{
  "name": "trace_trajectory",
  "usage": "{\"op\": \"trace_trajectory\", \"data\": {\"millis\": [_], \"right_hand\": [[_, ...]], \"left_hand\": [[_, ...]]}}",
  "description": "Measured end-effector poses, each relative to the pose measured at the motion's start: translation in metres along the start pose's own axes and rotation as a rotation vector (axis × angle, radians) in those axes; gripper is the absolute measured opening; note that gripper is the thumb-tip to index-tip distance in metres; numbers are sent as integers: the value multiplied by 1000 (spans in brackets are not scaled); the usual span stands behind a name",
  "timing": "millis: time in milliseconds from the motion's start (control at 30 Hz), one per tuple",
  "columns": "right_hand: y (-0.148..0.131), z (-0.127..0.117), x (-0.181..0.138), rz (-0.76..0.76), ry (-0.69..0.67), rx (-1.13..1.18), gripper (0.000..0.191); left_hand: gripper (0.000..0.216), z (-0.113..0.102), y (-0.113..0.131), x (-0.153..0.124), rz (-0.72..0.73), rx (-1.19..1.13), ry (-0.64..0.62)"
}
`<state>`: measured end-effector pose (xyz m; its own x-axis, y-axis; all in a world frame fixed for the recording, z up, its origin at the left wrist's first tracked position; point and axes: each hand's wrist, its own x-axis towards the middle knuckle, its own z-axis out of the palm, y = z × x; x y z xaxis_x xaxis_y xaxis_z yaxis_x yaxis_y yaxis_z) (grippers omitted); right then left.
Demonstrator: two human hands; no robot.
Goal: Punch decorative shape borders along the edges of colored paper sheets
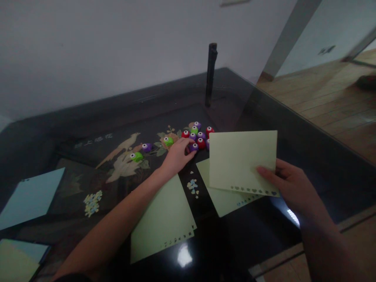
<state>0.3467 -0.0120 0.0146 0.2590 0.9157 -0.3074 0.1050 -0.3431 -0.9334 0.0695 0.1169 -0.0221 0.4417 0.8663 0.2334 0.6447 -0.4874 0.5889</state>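
Head view: our right hand (289,184) pinches the pale green paper sheet (243,158) at its lower right corner, with the thumb on the face and the fingers behind. The sheet is lifted off the table, right of centre. Its long axis runs left-right. The punched edge, a row of small cut-out shapes, points toward us; the plain edge points at the wall.

Our left hand (178,154) is stretched forward, fingers loosely curled, fingertips on a purple punch (193,147) at the near side of the punch cluster (198,135). We cannot tell whether the grip is closed.

The cluster has red, purple and green punches, packed touching. Two strays sit off to its left: a green punch (136,156) and a second purple one (146,147).

A second green sheet (226,201) lies flat under the held one. A third green sheet (161,221) lies beside our left forearm. Punched scraps (193,186) lie between them. A blue sheet (29,196) is at far left, well apart. A black post (210,74) stands upright behind the cluster on the glossy black table (293,129).
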Motion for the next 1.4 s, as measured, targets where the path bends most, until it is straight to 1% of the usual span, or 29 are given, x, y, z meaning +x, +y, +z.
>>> {"op": "trace_trajectory", "data": {"millis": [133, 200, 267, 333, 400, 467, 567, 667, 767, 833, 933, 1033, 1133, 1267, 1400], "right_hand": [[-2, 1, 0, 35, -41, -7, 36], [-2, 2, 0, 47, -75, -25, 37], [-3, 3, 1, 62, -117, -53, 40], [-2, 3, 2, 80, -154, -65, 43], [-1, 3, 2, 108, -182, -61, 45], [-1, 3, 2, 142, -216, -55, 47], [-4, 4, 1, 163, -257, -67, 48], [-6, 6, 1, 145, -264, -98, 46], [-6, 7, 3, 81, -206, -103, 45], [-5, 7, 5, 37, -122, -97, 47], [-4, 6, 6, 2, -46, -135, 53], [-4, 5, 6, -32, -51, -227, 57], [-3, 6, 5, -86, -49, -334, 57], [1, 7, 7, -165, -36, -480, 51], [3, 8, 9, -176, -52, -598, 47]], "left_hand": [[23, -2, 2, -5, 83, -2, 5], [30, -5, 6, -8, 78, -2, 17], [33, -10, 13, -12, 64, 2, 59], [28, -16, 23, -17, 61, -8, 96], [22, -21, 32, -22, 55, -59, 74], [21, -24, 39, -26, 22, -154, 15], [17, -24, 44, -30, -77, -362, -50], [11, -21, 44, -32, -170, -536, -54], [10, -18, 43, -32, -211, -578, -56], [13, -15, 42, -32, -216, -535, -56], [18, -10, 41, -31, -187, -358, -45], [21, -6, 41, -30, -159, -178, -76], [23, -4, 41, -30, -150, -65, -122], [23, -2, 40, -29, -141, 19, -149], [19, 0, 39, -29, -107, 38, -158]]}}
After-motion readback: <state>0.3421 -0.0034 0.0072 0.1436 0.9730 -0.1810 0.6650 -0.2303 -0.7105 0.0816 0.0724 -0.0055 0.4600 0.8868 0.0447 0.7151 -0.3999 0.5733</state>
